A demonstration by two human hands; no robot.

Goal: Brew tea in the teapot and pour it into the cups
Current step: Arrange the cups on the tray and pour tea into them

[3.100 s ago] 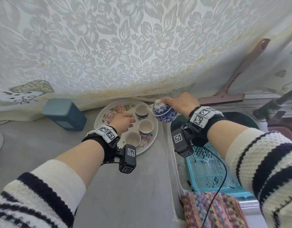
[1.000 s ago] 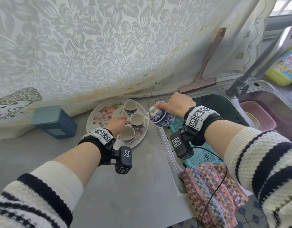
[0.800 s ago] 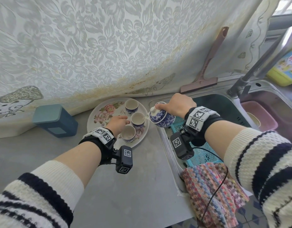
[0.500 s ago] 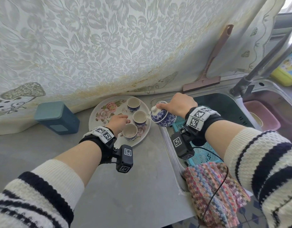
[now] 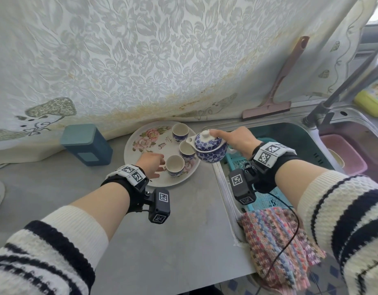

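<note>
A blue-and-white teapot [image 5: 210, 149] hangs just off the right rim of a round floral plate [image 5: 141, 150]. My right hand [image 5: 237, 141] grips it from the right, with the forefinger lying on the white lid knob. Its spout points left over the middle cup [image 5: 186, 150]. On the plate stand three small blue-and-white cups in a line: the far cup [image 5: 180, 132], the middle cup and the near cup [image 5: 175, 165]. My left hand [image 5: 152, 165] pinches the near cup at its left side. Whether any cup holds tea is not visible.
A teal box [image 5: 86, 144] stands left of the plate against the white cloth-covered wall. To the right lies a sink [image 5: 290, 133] with a turquoise basket [image 5: 266, 199], a pink basin [image 5: 341, 154] and a tap [image 5: 324, 111]. A patterned cloth [image 5: 277, 241] hangs over the counter edge. A pink squeegee [image 5: 275, 90] leans on the wall.
The teapot has stayed tipped by the plate's right rim, now with its spout over the middle cup. My left hand shifted from the plate's middle to the near cup's side. The view swung slightly.
</note>
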